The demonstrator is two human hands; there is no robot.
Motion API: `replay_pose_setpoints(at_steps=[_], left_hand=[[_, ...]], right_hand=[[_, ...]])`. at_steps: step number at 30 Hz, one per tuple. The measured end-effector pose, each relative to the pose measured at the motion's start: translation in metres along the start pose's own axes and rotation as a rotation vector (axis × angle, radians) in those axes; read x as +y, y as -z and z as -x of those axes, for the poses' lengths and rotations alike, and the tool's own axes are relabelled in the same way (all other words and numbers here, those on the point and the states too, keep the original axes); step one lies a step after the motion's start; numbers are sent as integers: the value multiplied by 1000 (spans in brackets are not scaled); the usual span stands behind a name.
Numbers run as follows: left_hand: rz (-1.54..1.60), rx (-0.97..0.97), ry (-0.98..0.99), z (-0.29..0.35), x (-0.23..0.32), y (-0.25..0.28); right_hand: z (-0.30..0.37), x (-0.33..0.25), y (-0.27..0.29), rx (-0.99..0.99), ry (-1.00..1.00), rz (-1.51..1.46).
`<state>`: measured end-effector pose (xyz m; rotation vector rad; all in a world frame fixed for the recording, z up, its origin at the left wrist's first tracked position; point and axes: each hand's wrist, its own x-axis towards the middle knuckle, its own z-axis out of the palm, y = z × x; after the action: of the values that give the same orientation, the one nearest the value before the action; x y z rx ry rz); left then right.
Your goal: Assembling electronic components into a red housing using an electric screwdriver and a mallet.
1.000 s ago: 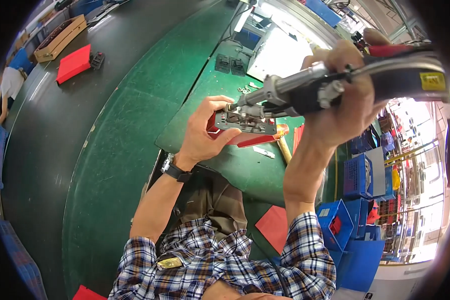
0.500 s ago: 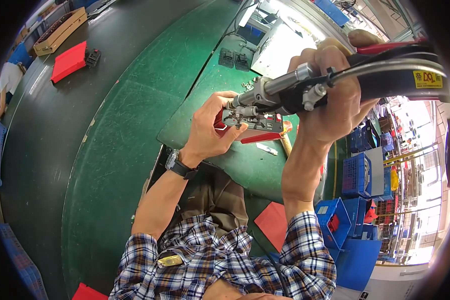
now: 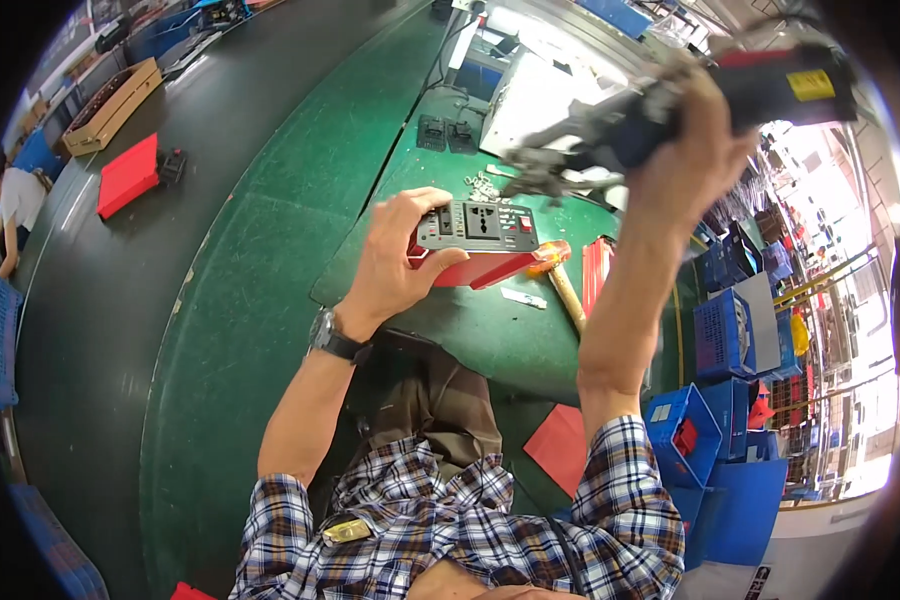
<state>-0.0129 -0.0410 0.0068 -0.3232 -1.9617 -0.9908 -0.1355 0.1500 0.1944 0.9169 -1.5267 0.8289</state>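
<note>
A power inverter with a red housing stands on the green bench, its black end panel with a socket and a red switch turned upward. My left hand grips its left end, thumb on the near side and fingers over the far side. Up and to the right of it, my right hand is closed around a dark handheld power tool with a metal nose. Motion blurs the tool, and its nose is apart from the inverter.
Right of the inverter lie a hammer, a small white strip and a red housing. Loose small metal parts and black panels lie behind it. Another red unit rests on the dark belt at left. Blue bins stand right.
My right hand has lifted the power tool off the inverter's panel, up and to the right, uncovering the socket. My left hand stays on the inverter.
</note>
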Motion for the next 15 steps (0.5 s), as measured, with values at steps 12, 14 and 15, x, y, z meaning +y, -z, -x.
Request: replay_pose_setpoints(at_steps=[12, 14, 15], left_hand=[[-906, -555, -29, -40, 46, -39], [-836, -609, 5, -45, 48, -37], [-841, -618, -19, -46, 48, -36]], right_hand=[[14, -20, 4, 44, -555, -702], [15, -13, 1, 19, -569, -698], [16, -13, 0, -14, -575, -698]])
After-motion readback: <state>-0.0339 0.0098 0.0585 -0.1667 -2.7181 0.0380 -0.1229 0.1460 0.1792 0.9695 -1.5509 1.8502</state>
